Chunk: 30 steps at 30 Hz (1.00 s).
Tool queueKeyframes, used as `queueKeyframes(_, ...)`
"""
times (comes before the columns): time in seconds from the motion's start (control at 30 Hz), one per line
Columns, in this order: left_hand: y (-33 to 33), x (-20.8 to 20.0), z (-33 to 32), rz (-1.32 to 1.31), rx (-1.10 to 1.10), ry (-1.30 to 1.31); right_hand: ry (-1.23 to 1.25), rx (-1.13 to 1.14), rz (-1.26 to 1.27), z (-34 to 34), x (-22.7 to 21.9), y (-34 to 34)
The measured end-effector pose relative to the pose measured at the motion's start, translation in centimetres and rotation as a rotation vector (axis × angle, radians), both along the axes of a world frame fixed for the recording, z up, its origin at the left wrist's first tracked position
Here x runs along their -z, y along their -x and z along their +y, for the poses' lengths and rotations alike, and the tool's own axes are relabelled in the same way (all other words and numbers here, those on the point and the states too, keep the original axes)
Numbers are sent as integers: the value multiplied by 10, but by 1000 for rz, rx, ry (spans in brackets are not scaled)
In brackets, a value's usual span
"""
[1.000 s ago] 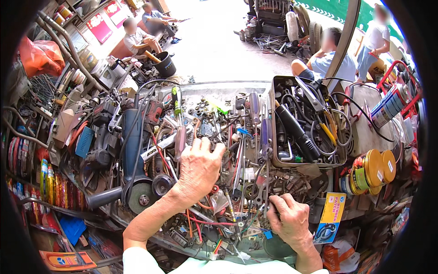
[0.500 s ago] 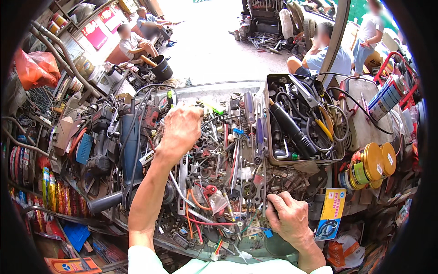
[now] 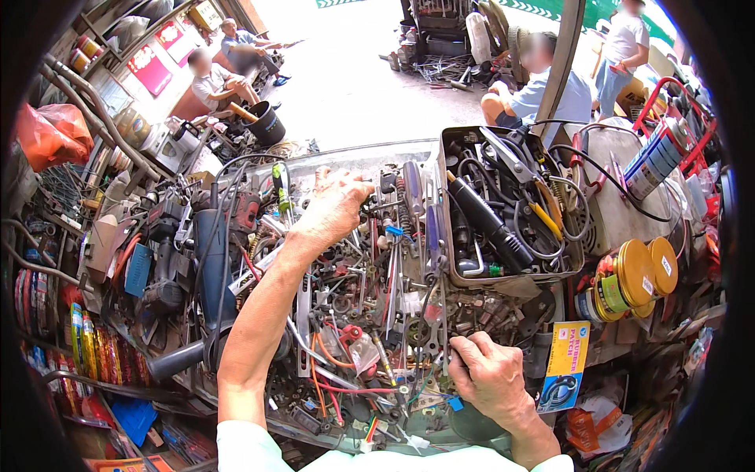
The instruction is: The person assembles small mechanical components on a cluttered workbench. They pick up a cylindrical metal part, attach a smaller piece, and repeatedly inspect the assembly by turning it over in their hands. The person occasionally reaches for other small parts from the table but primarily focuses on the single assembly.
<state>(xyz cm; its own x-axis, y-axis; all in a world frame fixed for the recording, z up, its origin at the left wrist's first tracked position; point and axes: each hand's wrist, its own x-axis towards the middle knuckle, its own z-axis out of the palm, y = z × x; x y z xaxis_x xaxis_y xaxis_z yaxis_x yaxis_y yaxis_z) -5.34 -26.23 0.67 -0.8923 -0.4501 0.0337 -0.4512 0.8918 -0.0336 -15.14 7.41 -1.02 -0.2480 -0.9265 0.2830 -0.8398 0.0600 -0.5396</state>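
Note:
Over the far part of a bench top covered in small metal parts [image 3: 346, 299], my left hand [image 3: 330, 208] reaches with fingers apart and bent down toward the pile. Beside its wrist side lies a screwdriver with a green and black handle [image 3: 281, 187]. Purple-handled screwdrivers [image 3: 413, 187] lie to its right. My right hand [image 3: 494, 379] rests at the near right of the pile, fingers curled; whatever is under them is hidden. Close to its fingertips are a metal spanner [image 3: 432, 343] and a small blue piece [image 3: 455, 403].
A metal tin [image 3: 511, 275] of tools and cables stands to the right, with gold-lidded jars [image 3: 634, 271] and a yellow-blue box [image 3: 565, 366] beyond. An angle grinder [image 3: 210, 267] lies on the left. Several people sit or stand in the background.
My left hand has shifted right and slightly farther away, uncovering the green-handled screwdriver. A bright yellow-green item near its fingers no longer shows. My right hand stays at the same spot on the pile.

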Motion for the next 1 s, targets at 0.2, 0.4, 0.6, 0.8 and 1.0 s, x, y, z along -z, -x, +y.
queueKeyframes(0.2, -23, -9, -10, 100, 111, 169, 21, -4, -1, -1, 2, 0)
queueKeyframes(0.4, -50, -23, -10, -131, 45, 232, 0, -17, 4, -1, 1, 1)
queueKeyframes(0.6, -46, -31, 12, 27, -76, 20, 3, -11, 4, -1, 0, 0)
queueKeyframes(0.8, -17, -11, 47, 168, 319, -122, -3, -12, 6, -1, 0, 0)
queueKeyframes(1.0, -43, -20, 43, -34, 121, -68, 2, -10, 7, 0, 1, 1)
